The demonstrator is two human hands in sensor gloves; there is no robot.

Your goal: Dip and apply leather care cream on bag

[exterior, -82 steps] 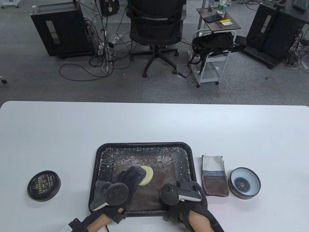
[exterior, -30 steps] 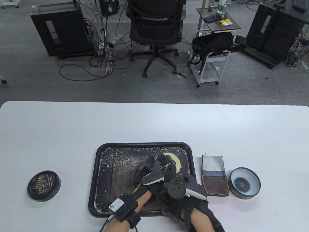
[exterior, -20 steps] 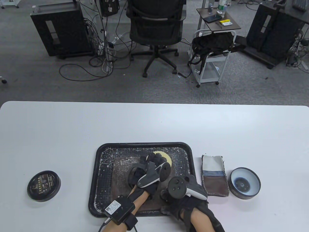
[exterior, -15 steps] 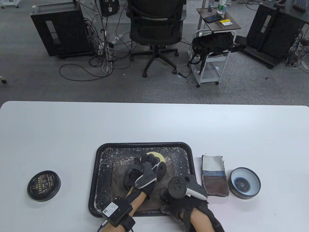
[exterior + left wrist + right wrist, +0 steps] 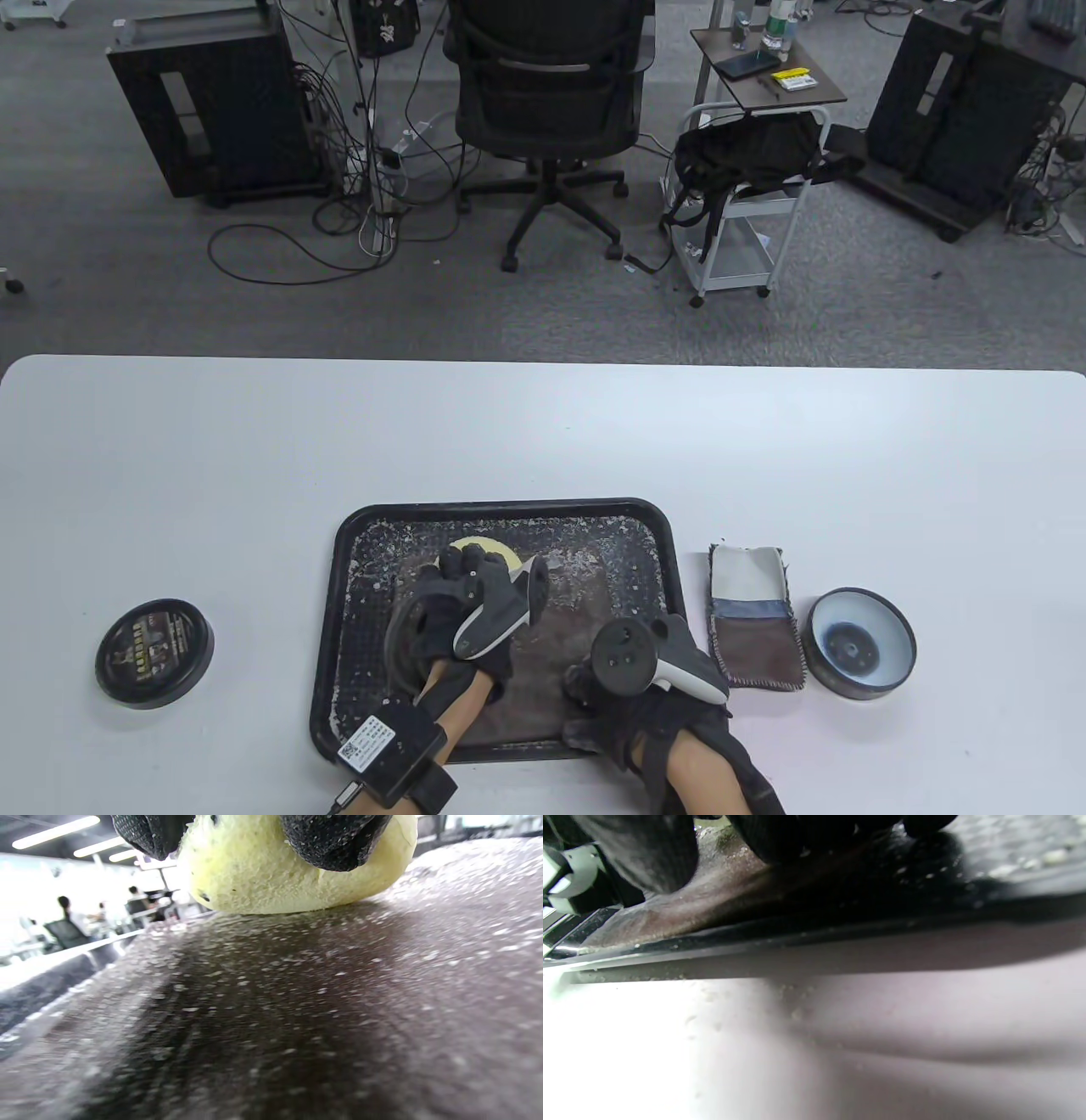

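From above, my left hand (image 5: pixel 462 598) presses the yellow sponge (image 5: pixel 485 548) onto the brown leather bag (image 5: pixel 551 649), which lies flat in the black tray (image 5: pixel 501 510) at the near middle of the white table (image 5: pixel 543 433). My fingers curl over the sponge near the bag's far left corner. My right hand (image 5: pixel 653 722) rests on the bag's near right corner at the tray's front rim; the tracker hides its fingers, so I cannot tell how they lie. The open cream tin (image 5: pixel 860 643) stands right of the tray, with a folded cloth (image 5: pixel 755 615) between them, and the tin's black lid (image 5: pixel 153 653) lies well apart on the left.

In my left wrist view, two gloved fingertips (image 5: pixel 335 840) grip the sponge (image 5: pixel 271 878) from above, and its underside touches the speckled bag surface (image 5: pixel 297 1005).

In my right wrist view, dark fingers (image 5: pixel 780 836) bear down on the brown leather (image 5: pixel 670 912) just inside the tray's glossy edge (image 5: pixel 712 946), with the table (image 5: pixel 670 1052) below; the picture is blurred.
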